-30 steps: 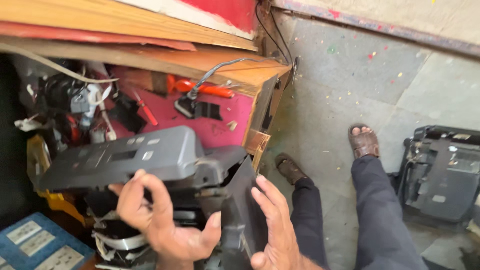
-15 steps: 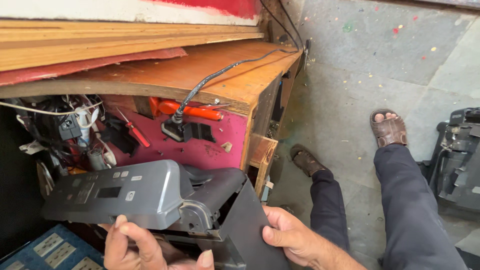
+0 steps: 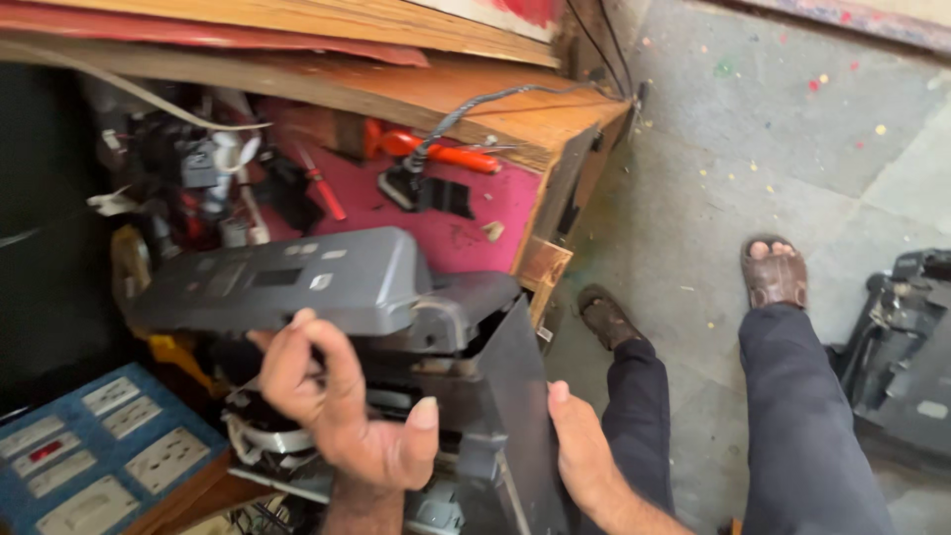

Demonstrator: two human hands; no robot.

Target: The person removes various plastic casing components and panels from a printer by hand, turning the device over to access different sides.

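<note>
A grey printer (image 3: 327,282) with its top panel lifted rests on a cluttered workbench, its inner parts showing below. My left hand (image 3: 342,406) grips the front underside of the grey top panel, fingers curled under it. My right hand (image 3: 584,456) presses flat against the dark side panel (image 3: 510,396) of the printer at its right edge.
A blue switchboard (image 3: 109,456) lies at lower left. A pink shelf (image 3: 475,213) under a wooden top holds orange-handled tools (image 3: 446,154), a black cable and wiring. My legs and sandalled feet (image 3: 773,277) stand on the grey floor. Another dark printer (image 3: 906,352) sits at right.
The view has shifted down and left. My left hand has risen onto the front of the top panel. My right hand stays on the side panel.
</note>
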